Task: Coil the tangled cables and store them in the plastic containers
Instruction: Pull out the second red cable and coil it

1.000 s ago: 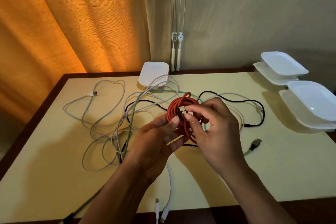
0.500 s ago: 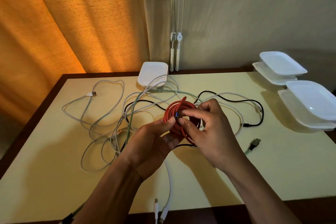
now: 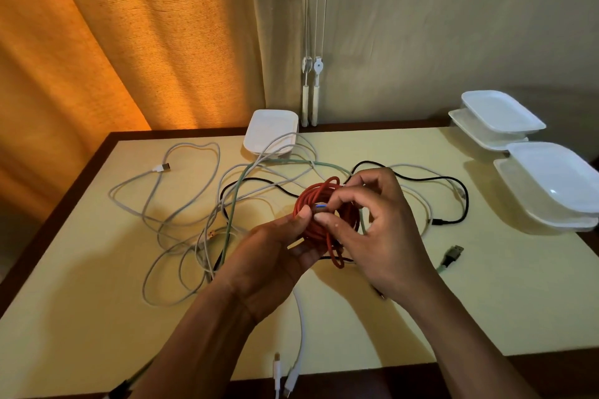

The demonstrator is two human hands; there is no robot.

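My left hand (image 3: 275, 256) grips the red cable coil (image 3: 324, 191) so its loops hold together; right hand (image 3: 382, 230) pinches the plug end (image 3: 319, 208), probably for tucking, left of the plastic containers (image 3: 551, 178).

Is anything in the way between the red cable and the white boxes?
Nothing tall. The red cable coil is held up by the left hand and right hand; only a black cable and a white cable lie flat on the table before the nearest plastic container.
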